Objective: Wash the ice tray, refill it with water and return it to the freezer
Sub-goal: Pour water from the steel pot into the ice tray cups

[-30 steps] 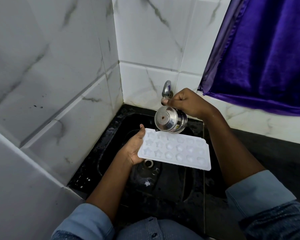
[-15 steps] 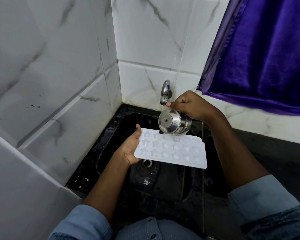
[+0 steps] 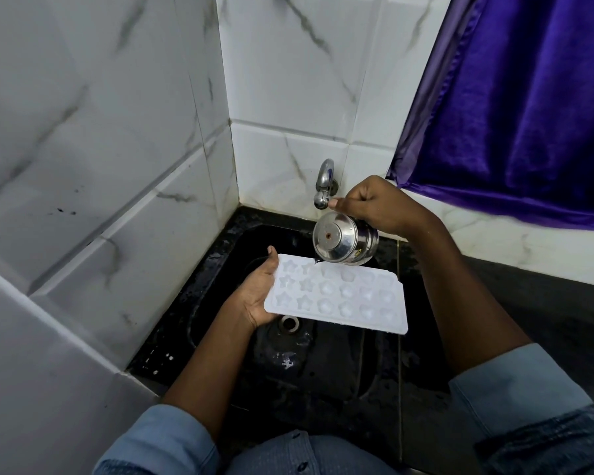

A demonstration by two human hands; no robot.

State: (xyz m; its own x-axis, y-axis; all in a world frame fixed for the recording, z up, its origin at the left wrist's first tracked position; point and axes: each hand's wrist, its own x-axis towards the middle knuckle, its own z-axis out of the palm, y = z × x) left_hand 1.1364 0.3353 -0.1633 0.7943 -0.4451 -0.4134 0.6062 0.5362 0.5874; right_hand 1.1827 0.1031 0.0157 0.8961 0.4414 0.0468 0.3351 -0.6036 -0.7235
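A white ice tray (image 3: pixel 340 296) with star and round moulds is held level over the black sink (image 3: pixel 220 286). My left hand (image 3: pixel 258 296) grips its left short end from below, thumb on the rim. My right hand (image 3: pixel 378 204) holds a small steel cup (image 3: pixel 343 243) tipped on its side, base facing me, its lip just above the tray's far edge. The steel tap (image 3: pixel 324 183) juts from the tiled wall right behind the cup.
The sink drain (image 3: pixel 290 324) lies under the tray. White marble tile walls close in on the left and back. A purple curtain (image 3: pixel 528 108) hangs at the upper right above a dark counter (image 3: pixel 546 320).
The steel cup has dropped lower and tipped closer to the tray's far edge. The tray has shifted slightly left and stays level in my left hand.
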